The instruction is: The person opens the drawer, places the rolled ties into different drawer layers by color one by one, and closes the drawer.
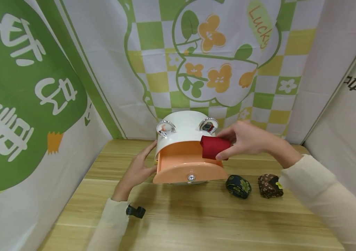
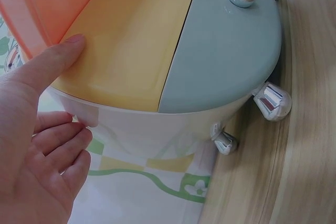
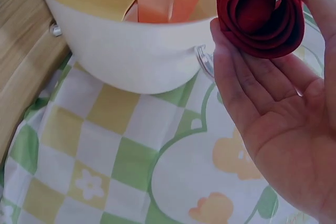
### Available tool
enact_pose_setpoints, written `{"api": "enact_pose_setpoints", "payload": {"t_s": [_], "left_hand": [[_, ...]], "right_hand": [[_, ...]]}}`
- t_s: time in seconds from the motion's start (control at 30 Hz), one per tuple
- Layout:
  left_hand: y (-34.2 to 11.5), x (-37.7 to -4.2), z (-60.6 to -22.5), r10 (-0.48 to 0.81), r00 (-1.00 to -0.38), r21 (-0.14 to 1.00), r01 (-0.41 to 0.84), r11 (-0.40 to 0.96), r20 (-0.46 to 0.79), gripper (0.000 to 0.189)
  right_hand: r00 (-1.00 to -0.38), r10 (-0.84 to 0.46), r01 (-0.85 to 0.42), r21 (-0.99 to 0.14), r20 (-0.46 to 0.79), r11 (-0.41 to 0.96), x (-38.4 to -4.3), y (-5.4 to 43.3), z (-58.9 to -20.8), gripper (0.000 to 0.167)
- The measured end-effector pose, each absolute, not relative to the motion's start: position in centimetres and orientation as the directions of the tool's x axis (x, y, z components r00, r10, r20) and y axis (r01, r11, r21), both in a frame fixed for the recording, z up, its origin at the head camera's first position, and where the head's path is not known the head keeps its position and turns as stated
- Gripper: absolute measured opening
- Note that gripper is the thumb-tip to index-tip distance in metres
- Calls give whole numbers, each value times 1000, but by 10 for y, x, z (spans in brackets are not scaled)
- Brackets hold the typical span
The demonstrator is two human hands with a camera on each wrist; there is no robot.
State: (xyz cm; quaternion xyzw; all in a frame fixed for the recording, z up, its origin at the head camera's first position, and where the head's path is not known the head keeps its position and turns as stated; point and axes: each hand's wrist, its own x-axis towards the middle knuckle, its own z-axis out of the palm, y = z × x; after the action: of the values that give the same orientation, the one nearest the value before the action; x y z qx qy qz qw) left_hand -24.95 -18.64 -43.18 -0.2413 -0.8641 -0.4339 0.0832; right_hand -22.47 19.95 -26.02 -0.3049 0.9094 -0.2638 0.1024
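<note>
A white mini drawer cabinet with silver ring eyes stands on the table. Its orange top drawer is pulled out. My left hand rests on the cabinet's left side, the thumb touching the yellow drawer front and the fingers lying by the white side wall. With the thumb and fingers of my right hand I hold a rolled red cloth above the right part of the orange drawer. The roll's spiral end faces the right wrist view.
Right of the cabinet lie a dark rolled cloth with green leaves and a brown patterned folded cloth. Below the yellow drawer is a blue-grey drawer front. A printed curtain hangs close behind the cabinet.
</note>
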Motion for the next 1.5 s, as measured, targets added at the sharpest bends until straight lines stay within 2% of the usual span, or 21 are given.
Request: {"api": "enact_pose_setpoints", "payload": {"t_s": [0.33,0.93,1.27,1.5], "left_hand": [[-187,-250,-433,343,-872,710,486,511,350,88],[-188,-251,-435,342,-873,705,483,520,347,88],[-188,-251,-435,345,-869,703,492,513,356,88],[-189,-251,-436,340,-870,706,489,512,357,88]], "right_hand": [[-760,-649,-555,-498,-20,666,-233,180,-266,44],[-743,-666,-549,-510,-67,663,-237,155,-276,50],[-709,-699,-581,-484,-95,654,-239,137,-283,35],[-707,-701,-606,-429,-96,670,-240,126,-288,32]]}}
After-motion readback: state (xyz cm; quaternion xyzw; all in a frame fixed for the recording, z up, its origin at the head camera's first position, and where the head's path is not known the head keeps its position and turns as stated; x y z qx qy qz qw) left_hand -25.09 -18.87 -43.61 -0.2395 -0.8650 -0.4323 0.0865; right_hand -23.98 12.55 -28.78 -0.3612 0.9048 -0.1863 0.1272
